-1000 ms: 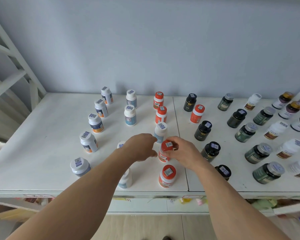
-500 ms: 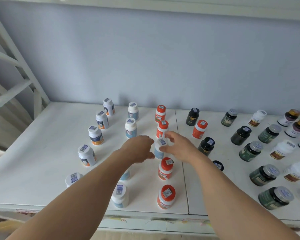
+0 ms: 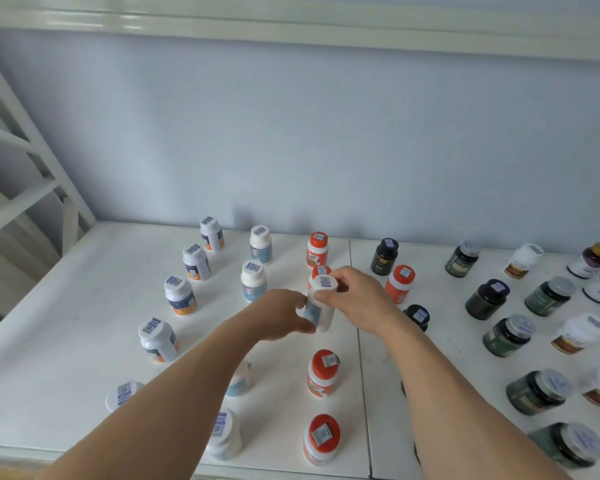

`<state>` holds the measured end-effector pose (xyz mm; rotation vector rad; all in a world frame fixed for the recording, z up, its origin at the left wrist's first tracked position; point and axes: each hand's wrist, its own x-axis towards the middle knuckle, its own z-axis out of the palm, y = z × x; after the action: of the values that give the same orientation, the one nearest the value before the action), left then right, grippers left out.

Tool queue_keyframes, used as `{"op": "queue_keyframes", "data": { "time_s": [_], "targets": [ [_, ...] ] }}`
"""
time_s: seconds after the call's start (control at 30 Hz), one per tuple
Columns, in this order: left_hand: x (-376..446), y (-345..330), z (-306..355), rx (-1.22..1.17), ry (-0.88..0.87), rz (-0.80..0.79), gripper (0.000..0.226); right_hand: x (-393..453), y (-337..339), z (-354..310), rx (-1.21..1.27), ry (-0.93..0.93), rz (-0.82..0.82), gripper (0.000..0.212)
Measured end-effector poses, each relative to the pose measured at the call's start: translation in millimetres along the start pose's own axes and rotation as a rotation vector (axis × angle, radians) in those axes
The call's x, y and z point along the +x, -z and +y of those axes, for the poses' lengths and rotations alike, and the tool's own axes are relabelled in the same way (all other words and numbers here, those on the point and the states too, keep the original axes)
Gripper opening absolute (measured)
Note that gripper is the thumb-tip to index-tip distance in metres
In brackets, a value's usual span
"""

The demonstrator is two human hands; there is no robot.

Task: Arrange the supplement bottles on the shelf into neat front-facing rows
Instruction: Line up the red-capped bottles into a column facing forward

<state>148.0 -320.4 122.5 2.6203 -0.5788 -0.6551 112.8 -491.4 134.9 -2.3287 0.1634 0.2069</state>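
White-capped bottle (image 3: 321, 306) | left hand (image 3: 281, 318) fingers grip body | right hand (image 3: 355, 301) fingers pinch cap

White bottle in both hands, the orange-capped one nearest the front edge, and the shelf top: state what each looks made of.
White bottle: likely plastic, opaque, smooth with a soft sheen; its paper-looking label is blue and grey.
Orange-capped bottle: probably plastic too, glossy orange cap with a stuck-on barcode sticker.
Shelf top: white painted or coated board, matte, with a seam between panels; metal or wood cannot be told.
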Motion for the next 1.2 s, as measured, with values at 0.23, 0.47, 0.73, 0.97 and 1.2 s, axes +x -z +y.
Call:
{"op": "queue_keyframes", "data": {
  "time_s": [0.23, 0.47, 0.73, 0.97, 1.2],
  "targets": [
    [5, 11, -2, -0.121, -0.019, -0.030, 0.048, 0, 7, -12, 0.024, 0.004, 0.045, 0.051],
    [10, 10, -3, -0.128, -0.050, -0.043, 0.049, -2, 7, -12, 0.014, -0.011, 0.067, 0.049],
    [12, 5, -3, -0.115, -0.055, -0.009, 0.051, -1, 3, -10, 0.020, -0.039, 0.072, 0.054],
    [9, 6, -12, 0.397, -0.134, 0.139, 0.054, 2, -8, -6, -0.007, -0.033, 0.038, 0.058],
    [-2, 7, -30, 0.582, -0.199, 0.268, 0.037, 9, -22, -5, -0.019, -0.019, -0.025, 0.059]
  ]
}}
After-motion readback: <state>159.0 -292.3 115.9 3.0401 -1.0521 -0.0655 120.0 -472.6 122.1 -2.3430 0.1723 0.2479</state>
